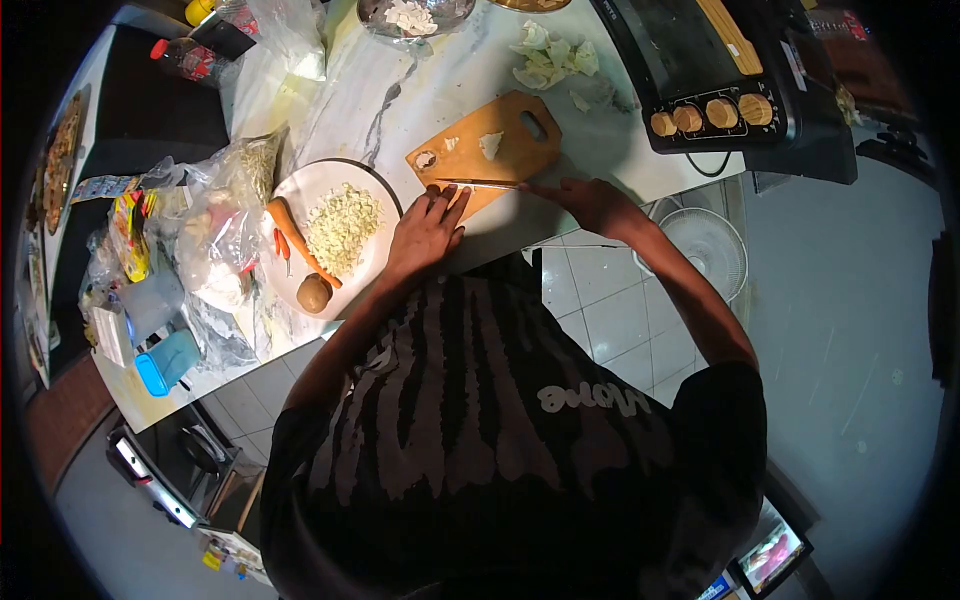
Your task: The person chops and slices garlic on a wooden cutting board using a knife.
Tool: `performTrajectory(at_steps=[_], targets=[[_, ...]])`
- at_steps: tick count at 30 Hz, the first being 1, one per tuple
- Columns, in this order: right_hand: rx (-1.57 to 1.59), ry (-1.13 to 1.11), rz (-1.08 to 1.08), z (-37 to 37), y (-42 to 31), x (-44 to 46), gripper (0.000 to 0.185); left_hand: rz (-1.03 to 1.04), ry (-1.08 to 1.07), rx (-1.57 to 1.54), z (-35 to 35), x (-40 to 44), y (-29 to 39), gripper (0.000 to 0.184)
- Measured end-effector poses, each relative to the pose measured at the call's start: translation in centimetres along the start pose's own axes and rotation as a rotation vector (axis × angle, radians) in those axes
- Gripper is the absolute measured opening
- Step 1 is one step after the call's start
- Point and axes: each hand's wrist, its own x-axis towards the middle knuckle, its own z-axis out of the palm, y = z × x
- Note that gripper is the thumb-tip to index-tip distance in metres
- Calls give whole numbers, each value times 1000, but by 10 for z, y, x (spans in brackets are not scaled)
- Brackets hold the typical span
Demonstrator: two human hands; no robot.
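Observation:
A knife (pixel 485 183) lies level across a wooden cutting board (pixel 515 140), its handle in my right hand (pixel 597 207), whose fingers are wrapped round it. My left hand (pixel 428 232) rests at the board's near left edge, fingertips beside the blade; what is under them, if anything, is hidden. Pale pieces (pixel 490 145) lie on the board beyond the knife. Left of my left hand, a white plate (pixel 295 185) holds a pile of chopped pale bits (pixel 343 228), a carrot (pixel 283 215), small red chilies (pixel 281 243) and a round brown item (pixel 314 293).
A toaster oven (pixel 700 80) stands at the back right. Leafy peelings (pixel 555 60) lie behind the board, near a metal bowl (pixel 415 15). Plastic bags (pixel 215 225), a blue container (pixel 168 362) and a bottle (pixel 190 62) are on the left.

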Motion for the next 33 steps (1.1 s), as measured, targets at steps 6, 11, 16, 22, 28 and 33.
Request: performTrajectory(at_steps=[6,11,16,22,28,33], targets=[[22,48,-52,7,9,2,73,-26,59,11,2,1,4,67],[23,92,-118,17,2,18,73,-44,59,-12,-2,3,7,61],[22,135,-120,22,1,27,72,-72,76,-17,-3,6,11,59],[-45,69,-61,9,1,13,73,-87,111,-51,-15,9,13,59],[21,266,-107,23,-12,28,76,-117,234,-110,-11,14,15,44],[153,316,-70,28,-19,19,73,-117,327,-170,-12,14,14,30]])
